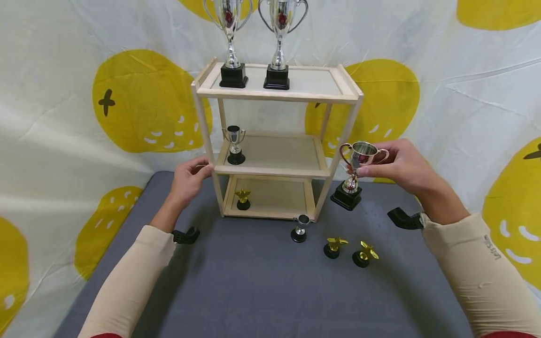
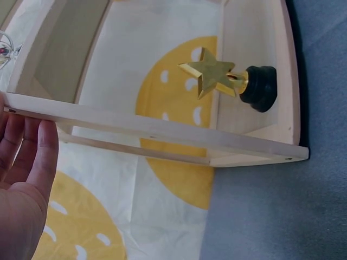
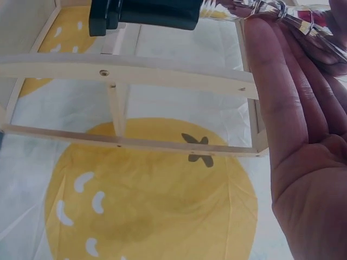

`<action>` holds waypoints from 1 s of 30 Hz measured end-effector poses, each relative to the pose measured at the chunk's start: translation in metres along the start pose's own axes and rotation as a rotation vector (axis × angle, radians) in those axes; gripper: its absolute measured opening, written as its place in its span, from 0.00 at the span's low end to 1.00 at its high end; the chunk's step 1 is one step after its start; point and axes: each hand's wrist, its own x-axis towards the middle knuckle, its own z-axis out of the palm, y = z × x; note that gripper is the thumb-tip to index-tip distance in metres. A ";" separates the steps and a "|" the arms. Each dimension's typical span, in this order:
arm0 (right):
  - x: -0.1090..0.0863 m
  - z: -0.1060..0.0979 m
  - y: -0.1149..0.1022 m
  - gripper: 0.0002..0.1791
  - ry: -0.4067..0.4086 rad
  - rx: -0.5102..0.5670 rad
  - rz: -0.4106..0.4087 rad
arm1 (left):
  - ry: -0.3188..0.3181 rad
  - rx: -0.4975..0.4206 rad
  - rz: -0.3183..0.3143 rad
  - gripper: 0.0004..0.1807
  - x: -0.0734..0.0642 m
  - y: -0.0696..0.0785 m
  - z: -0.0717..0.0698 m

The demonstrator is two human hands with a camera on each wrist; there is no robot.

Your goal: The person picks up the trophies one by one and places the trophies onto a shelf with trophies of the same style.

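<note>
My right hand (image 1: pixel 399 164) pinches a silver trophy cup (image 1: pixel 364 154) around its stem and bowl, just right of the wooden shelf. The cup tilts slightly, its black base (image 3: pixel 154 13) hanging in the air. My left hand (image 1: pixel 188 179) holds the left front post of the wooden shelf (image 1: pixel 274 172) at middle-board height; in the left wrist view its fingers (image 2: pixel 43 149) meet the post. On the middle board stands a small silver cup (image 1: pixel 234 141). A gold star trophy (image 1: pixel 243 198) occupies the bottom board's left side.
Two tall silver trophies (image 1: pixel 232 75) (image 1: pixel 277 77) stand on the top board. On the grey table (image 1: pixel 253 281), before the shelf, are another small silver cup (image 1: pixel 300 229) and two gold star trophies (image 1: pixel 334 246) (image 1: pixel 363 256). A patterned cloth (image 1: pixel 50 70) hangs behind.
</note>
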 end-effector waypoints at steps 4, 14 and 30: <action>0.000 0.000 -0.002 0.04 0.003 -0.008 0.004 | -0.003 0.000 -0.001 0.18 -0.001 -0.001 0.001; 0.004 -0.004 -0.008 0.05 0.003 -0.024 -0.007 | -0.015 0.008 -0.016 0.20 -0.001 0.000 0.000; 0.013 -0.006 -0.016 0.06 0.003 -0.001 -0.051 | 0.000 -0.008 -0.004 0.19 0.000 -0.001 0.001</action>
